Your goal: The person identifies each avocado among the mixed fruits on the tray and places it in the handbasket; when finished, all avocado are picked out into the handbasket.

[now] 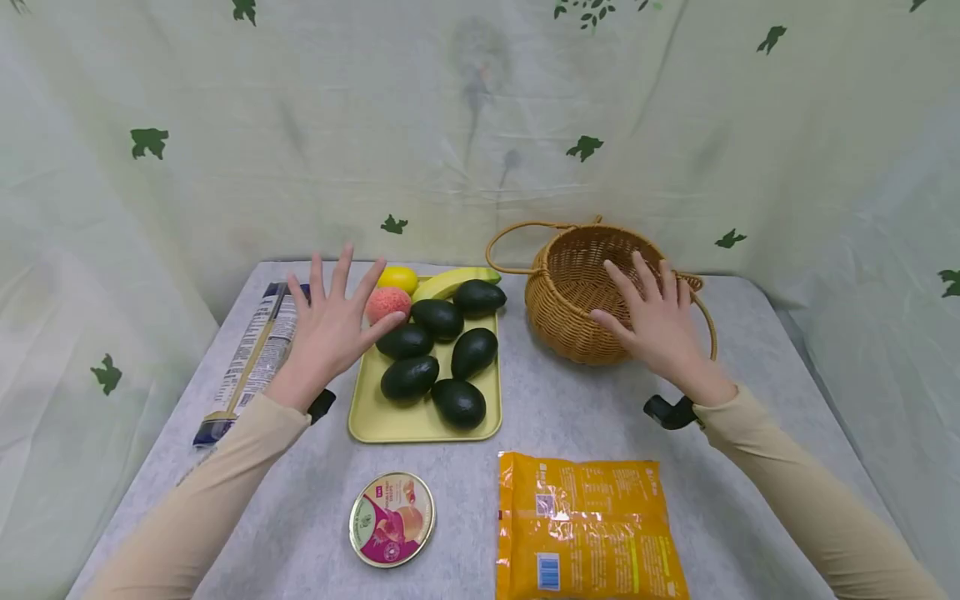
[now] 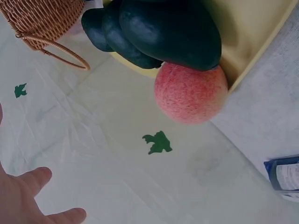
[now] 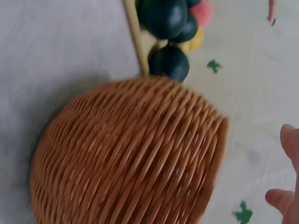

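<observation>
My left hand (image 1: 327, 327) hovers with spread fingers by the left side of a yellow tray (image 1: 401, 427), holding nothing. On that tray lie several dark green avocados (image 1: 409, 378), a pink peach (image 1: 387, 305), a yellow lemon (image 1: 398, 279) and a banana (image 1: 450, 283). The peach shows close in the left wrist view, against an avocado. My right hand (image 1: 660, 327), also spread and holding nothing, is over the right side of a brown wicker basket (image 1: 573, 321), covering part of its rim. The woven side of the basket (image 3: 135, 154) fills much of the right wrist view.
A blue and white packet (image 1: 255, 358) lies at the table's left, partly behind my left hand. Nearer to me are a round tin (image 1: 392, 519) with a fruit label and an orange bag (image 1: 588, 529). A pale curtain (image 1: 420, 125) hangs behind the table.
</observation>
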`<state>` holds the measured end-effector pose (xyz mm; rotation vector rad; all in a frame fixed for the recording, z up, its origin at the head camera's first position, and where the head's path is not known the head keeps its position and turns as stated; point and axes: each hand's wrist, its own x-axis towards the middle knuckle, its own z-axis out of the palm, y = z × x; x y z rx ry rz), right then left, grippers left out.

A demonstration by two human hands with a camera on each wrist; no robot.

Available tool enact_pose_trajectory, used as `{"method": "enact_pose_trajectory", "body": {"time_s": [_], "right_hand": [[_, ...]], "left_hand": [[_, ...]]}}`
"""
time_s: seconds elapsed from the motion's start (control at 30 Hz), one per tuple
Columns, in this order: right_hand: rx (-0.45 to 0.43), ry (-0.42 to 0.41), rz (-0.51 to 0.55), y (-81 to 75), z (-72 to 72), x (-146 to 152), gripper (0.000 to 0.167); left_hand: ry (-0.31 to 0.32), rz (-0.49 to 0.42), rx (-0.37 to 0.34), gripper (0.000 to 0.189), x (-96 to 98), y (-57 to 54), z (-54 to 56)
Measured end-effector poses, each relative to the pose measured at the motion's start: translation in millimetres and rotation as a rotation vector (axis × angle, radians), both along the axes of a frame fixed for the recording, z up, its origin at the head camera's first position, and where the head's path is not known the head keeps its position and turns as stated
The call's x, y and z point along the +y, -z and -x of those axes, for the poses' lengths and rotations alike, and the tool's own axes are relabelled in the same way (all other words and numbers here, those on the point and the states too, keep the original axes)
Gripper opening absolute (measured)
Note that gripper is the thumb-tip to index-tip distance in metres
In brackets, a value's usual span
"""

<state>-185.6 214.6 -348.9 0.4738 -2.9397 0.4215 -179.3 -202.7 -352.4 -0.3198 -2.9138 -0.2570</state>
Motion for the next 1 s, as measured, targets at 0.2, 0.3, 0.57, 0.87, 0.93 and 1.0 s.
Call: {"method": "enact_pose_trajectory", "body": {"time_s": [0.2, 0.3, 0.57, 0.87, 0.93, 1.0], "right_hand": [[0.014, -0.194, 0.124, 4.1, -4.8, -29.6, 0.070], [-0.009, -0.294, 0.207, 11.6, -8.2, -45.8, 0.070], [-0.062, -0.485, 0.309, 34.3, -16.0, -82.0, 0.070], [-0.156, -0.613, 0.362, 56.7, -19.5, -108.6, 0.068], [-0.214, -0.635, 0.382, 59.2, -19.3, -112.6, 0.067], [-0.272, -0.655, 0.398, 61.6, -18.1, -115.9, 0.066]], "left_hand": [[0.006, -0.024, -0.037, 0.081, -8.3, 9.7, -6.3], [0.011, -0.057, -0.070, 0.082, -13.9, 18.3, -10.5], [0.077, -0.195, -0.142, 0.081, -30.7, 45.5, -24.2], [0.139, -0.521, -0.339, 0.089, -48.6, 90.4, -39.2], [0.141, -0.564, -0.375, 0.093, -50.8, 98.7, -41.4], [0.138, -0.592, -0.408, 0.097, -52.6, 105.2, -43.1]]}}
